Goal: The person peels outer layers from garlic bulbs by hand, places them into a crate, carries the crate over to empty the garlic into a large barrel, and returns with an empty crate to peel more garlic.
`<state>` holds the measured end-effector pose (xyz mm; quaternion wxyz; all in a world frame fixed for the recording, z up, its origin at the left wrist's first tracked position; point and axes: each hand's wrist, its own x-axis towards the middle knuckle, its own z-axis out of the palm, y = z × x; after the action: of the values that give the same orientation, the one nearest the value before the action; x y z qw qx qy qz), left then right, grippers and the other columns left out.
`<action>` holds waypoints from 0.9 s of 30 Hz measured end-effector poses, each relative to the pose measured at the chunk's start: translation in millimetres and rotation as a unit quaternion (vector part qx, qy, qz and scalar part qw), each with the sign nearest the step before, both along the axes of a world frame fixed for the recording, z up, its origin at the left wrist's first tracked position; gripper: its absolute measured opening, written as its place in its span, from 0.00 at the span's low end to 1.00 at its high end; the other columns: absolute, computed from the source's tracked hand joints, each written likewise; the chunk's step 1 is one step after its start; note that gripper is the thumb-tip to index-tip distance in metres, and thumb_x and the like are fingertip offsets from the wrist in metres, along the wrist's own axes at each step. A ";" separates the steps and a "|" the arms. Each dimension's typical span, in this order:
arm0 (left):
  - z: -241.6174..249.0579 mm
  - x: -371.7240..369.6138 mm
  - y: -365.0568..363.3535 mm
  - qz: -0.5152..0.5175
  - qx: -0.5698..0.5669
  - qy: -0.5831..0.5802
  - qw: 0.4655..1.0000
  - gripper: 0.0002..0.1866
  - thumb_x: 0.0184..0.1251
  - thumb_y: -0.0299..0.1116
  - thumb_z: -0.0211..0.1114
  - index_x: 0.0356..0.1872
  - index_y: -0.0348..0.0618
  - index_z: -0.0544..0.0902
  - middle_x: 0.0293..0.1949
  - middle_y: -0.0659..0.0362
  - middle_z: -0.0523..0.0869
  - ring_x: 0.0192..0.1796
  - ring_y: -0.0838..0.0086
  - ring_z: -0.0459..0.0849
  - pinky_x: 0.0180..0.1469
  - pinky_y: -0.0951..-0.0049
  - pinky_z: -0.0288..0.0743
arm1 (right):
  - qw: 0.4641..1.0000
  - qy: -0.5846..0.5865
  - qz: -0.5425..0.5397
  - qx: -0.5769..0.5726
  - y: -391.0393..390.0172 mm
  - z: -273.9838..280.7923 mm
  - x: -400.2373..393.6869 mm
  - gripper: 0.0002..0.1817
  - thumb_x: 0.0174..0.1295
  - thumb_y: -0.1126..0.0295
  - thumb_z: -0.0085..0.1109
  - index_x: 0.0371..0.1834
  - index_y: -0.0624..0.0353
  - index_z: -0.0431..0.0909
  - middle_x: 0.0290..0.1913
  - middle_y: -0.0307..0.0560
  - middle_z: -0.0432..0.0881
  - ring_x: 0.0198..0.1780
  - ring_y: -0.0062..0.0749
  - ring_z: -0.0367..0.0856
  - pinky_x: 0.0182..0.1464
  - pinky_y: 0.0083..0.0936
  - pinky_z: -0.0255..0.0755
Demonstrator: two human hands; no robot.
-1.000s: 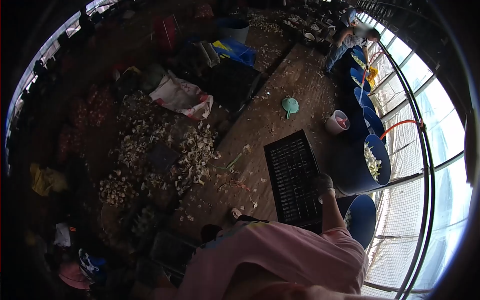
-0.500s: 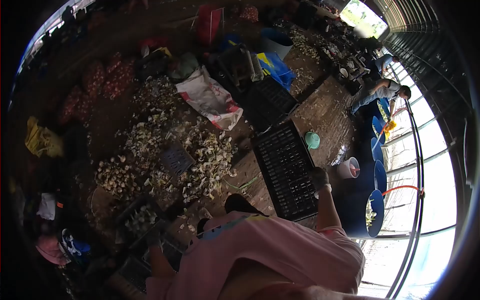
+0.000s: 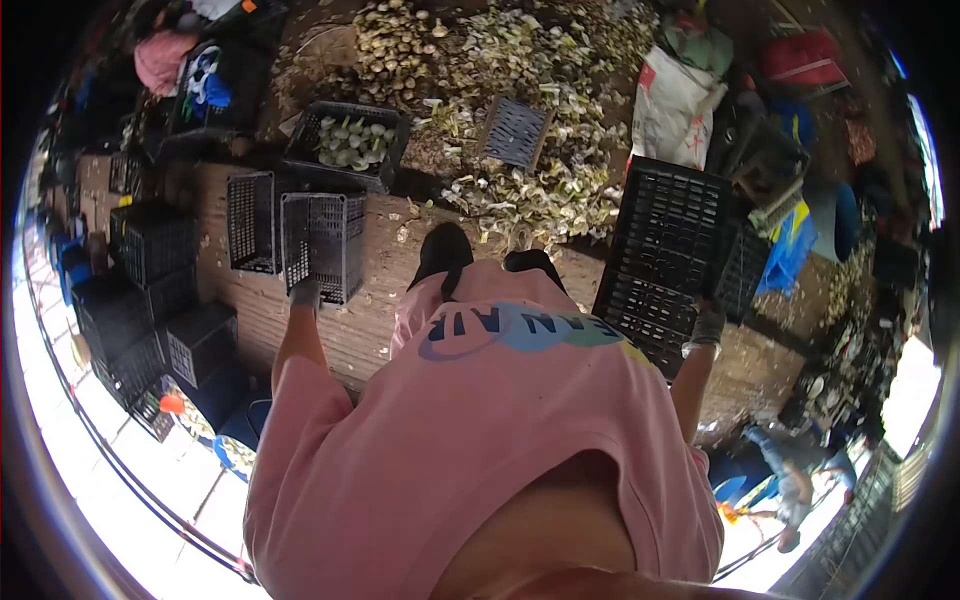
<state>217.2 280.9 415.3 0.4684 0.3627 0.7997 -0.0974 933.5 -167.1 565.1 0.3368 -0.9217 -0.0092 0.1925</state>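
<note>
My left hand [image 3: 305, 293], gloved, is closed on the near rim of an upright black crate [image 3: 325, 235]. Another black crate [image 3: 251, 222] stands just left of it. On the right, my gloved right hand [image 3: 708, 322] is at the edge of a large black slatted crate [image 3: 665, 255]; its fingers are dark and hard to make out. A black crate [image 3: 392, 166] with pale bulbs [image 3: 355, 142] inside sits beyond my left hand. Peelings [image 3: 545, 200] and a pile of bulbs [image 3: 395, 45] lie ahead, with a small slatted crate [image 3: 515, 132] among the peelings.
Stacked black crates [image 3: 155, 250] stand at the left. A white sack [image 3: 675, 110], a blue and yellow bag [image 3: 787, 250] and a blue bucket [image 3: 835, 220] are at the right. Another person [image 3: 790, 480] bends at the lower right; someone in pink [image 3: 163, 62] is at the upper left.
The view has swung to the left and down, so my left hand and the crate it holds now show clearly. My right hand remains beside the large black crate.
</note>
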 end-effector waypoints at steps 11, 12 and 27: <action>29.3 137.9 -53.4 0.124 0.006 -0.083 0.989 0.06 0.57 0.37 0.54 0.25 0.49 0.74 0.12 0.67 0.64 0.11 0.79 0.61 0.12 0.77 0.56 | 0.973 0.018 0.226 0.040 155.0 -36.5 128.4 0.12 0.47 0.75 0.58 0.36 0.64 0.77 0.27 0.37 0.76 0.27 0.20 0.72 0.30 0.19 0.68; 22.6 151.4 -29.8 0.050 -0.001 -0.030 0.998 0.05 0.57 0.35 0.53 0.29 0.48 0.76 0.13 0.67 0.65 0.11 0.79 0.61 0.12 0.78 0.54 | 0.970 0.018 0.240 0.045 175.4 -37.1 134.1 0.12 0.47 0.75 0.58 0.37 0.64 0.76 0.27 0.37 0.76 0.27 0.20 0.72 0.30 0.18 0.68; -159.8 129.5 274.8 -0.027 0.044 -0.139 0.989 0.15 0.61 0.28 0.50 0.50 0.45 0.72 0.33 0.63 0.79 0.33 0.75 0.77 0.34 0.73 0.73 | 0.929 -0.035 0.362 -0.069 678.7 -129.8 218.2 0.12 0.49 0.75 0.53 0.38 0.63 0.76 0.25 0.35 0.74 0.25 0.18 0.66 0.29 0.20 0.62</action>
<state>346.8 555.7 255.5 0.5560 0.4143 0.7202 -0.0231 1151.8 511.6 435.3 0.1791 -0.8830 -0.3404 0.2692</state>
